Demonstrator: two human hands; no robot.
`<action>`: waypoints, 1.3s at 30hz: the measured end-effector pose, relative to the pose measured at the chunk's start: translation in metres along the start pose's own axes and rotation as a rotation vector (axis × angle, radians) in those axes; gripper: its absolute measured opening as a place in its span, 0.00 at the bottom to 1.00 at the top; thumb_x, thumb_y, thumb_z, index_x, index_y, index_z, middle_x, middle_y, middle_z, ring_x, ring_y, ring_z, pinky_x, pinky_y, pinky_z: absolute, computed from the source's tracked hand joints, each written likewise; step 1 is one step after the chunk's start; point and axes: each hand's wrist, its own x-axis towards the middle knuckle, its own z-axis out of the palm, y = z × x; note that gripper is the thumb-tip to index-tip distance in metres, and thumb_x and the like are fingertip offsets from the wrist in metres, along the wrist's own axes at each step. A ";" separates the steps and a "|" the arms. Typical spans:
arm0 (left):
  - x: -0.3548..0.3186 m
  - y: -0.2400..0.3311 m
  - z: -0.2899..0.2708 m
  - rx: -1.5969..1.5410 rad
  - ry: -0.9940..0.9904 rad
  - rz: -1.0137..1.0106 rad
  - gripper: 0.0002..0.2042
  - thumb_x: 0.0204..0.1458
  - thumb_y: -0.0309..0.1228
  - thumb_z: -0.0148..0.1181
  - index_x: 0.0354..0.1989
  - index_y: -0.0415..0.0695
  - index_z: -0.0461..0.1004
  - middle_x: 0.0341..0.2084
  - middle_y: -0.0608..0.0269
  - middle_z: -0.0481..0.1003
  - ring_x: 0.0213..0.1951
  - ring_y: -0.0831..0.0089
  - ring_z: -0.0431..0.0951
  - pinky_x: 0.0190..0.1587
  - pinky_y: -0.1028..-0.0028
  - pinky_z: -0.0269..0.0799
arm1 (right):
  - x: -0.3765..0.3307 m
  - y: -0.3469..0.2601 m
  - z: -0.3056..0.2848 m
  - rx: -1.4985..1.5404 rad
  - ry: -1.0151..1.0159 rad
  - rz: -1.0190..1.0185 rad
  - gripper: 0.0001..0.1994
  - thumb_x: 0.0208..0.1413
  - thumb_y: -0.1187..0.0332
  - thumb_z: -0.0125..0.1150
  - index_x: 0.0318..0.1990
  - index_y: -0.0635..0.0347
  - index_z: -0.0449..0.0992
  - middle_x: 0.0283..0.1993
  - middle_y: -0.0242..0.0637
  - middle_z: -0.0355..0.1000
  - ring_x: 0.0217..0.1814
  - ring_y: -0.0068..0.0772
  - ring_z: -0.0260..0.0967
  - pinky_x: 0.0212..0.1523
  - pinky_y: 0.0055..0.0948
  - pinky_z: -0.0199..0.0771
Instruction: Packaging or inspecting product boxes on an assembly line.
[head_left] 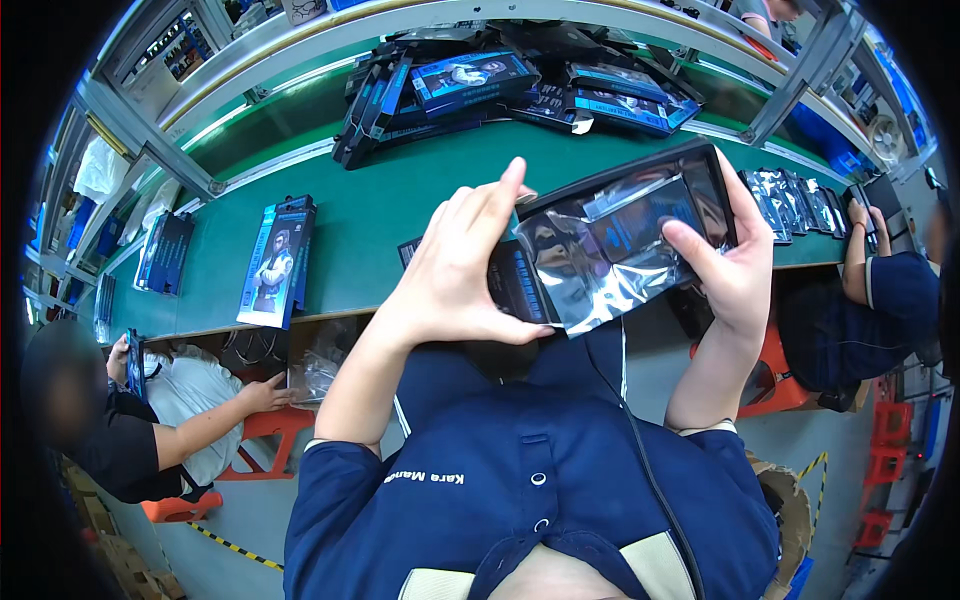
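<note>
My left hand point(455, 265) is wrapped round a dark retail box point(518, 285) with blue print, thumb on its near edge. Most of that box is hidden behind the palm and fingers. In my right hand point(732, 265) is a black tray point(715, 190), tilted up to the right, with the thumb pressing on a clear plastic bag point(590, 275). The glossy bag lies across the tray, and a dark item shows through it. The tray's left end meets the box; how far it is inside, I cannot tell.
On the green table point(370, 220) a printed box point(275, 260) stands at left, beside a stack of boxes point(163, 252). A heap of boxes point(470, 80) lies at the back. Bagged pieces point(790, 205) line the right. People sit on both sides, near orange stools point(265, 445).
</note>
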 end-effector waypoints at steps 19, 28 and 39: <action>0.012 -0.011 0.053 -0.804 0.670 -0.217 0.26 0.46 0.26 0.74 0.45 0.44 0.58 0.45 0.54 0.72 0.45 0.72 0.75 0.49 0.74 0.72 | 0.011 0.071 0.101 0.304 0.161 0.016 0.12 0.60 0.75 0.59 0.51 0.66 0.73 0.48 0.43 0.73 0.52 0.31 0.71 0.54 0.27 0.70; 0.023 -0.024 0.048 -0.790 0.783 -0.320 0.10 0.57 0.19 0.60 0.42 0.42 0.66 0.41 0.61 0.73 0.42 0.80 0.72 0.46 0.79 0.68 | 0.012 0.071 0.120 0.480 0.164 0.022 0.12 0.57 0.80 0.62 0.45 0.61 0.67 0.47 0.38 0.70 0.48 0.22 0.68 0.50 0.22 0.69; -0.047 -0.064 0.019 -0.975 -0.171 -0.525 0.58 0.38 0.32 0.78 0.73 0.40 0.38 0.69 0.48 0.54 0.68 0.59 0.58 0.69 0.61 0.55 | 0.021 0.107 0.149 0.411 0.220 0.111 0.10 0.67 0.72 0.48 0.54 0.60 0.65 0.49 0.35 0.66 0.51 0.22 0.66 0.50 0.23 0.68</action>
